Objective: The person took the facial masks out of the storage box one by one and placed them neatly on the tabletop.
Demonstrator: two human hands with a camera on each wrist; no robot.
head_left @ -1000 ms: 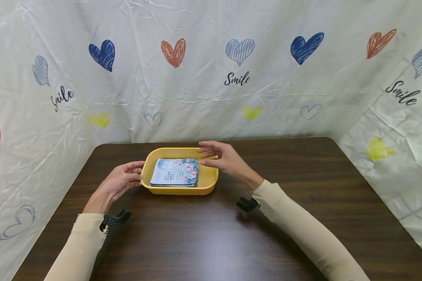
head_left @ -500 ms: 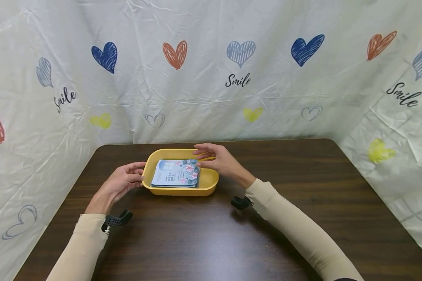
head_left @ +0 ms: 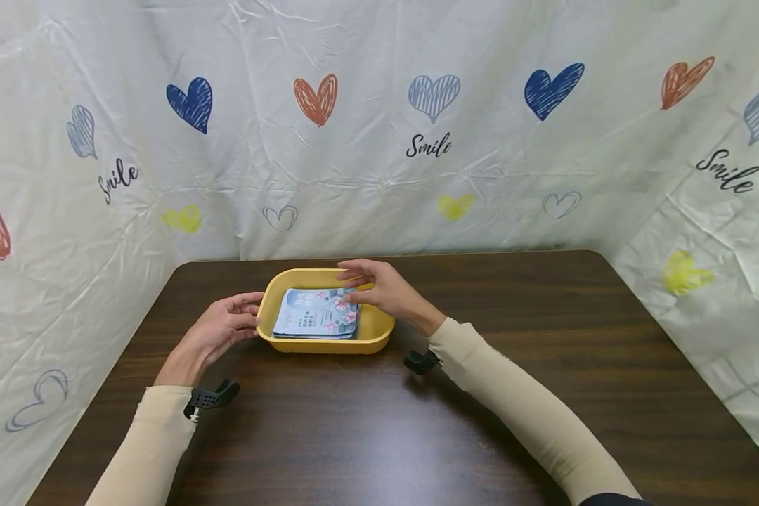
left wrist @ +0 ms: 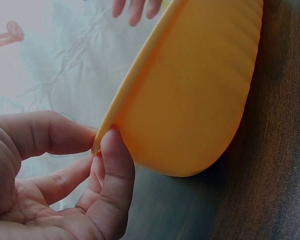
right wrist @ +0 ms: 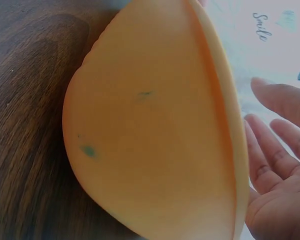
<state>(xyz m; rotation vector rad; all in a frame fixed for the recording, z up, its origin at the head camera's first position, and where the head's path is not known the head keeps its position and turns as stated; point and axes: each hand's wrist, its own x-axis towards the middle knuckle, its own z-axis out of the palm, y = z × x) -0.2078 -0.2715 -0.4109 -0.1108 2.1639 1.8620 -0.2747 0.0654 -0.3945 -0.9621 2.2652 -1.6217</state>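
Observation:
A yellow plastic basket (head_left: 329, 346) with a rounded rim stands toward the back of the table. Flat light-blue sachets (head_left: 310, 314) with pink flowers and printed text lie stacked inside it, toward the left. My left hand (head_left: 218, 327) pinches the basket's left rim; in the left wrist view the thumb and a finger (left wrist: 117, 170) close on the edge from both sides. Over the basket's right half hovers my right hand (head_left: 382, 287), fingers spread and loosely bent, its fingertips at the sachets' right edge. The right wrist view shows its palm (right wrist: 280, 205) with nothing in it.
The dark wood-grain table (head_left: 329, 429) extends in front of the basket and to its right. A white cloth (head_left: 367, 169) printed with hearts and "Smile" hangs behind the table and along both sides. Dark bands (head_left: 211, 398) sit at both wrists.
My right hand has moved left over the basket, from its right rim to the sachets' right edge. The left hand stays on the rim, and the basket keeps its place.

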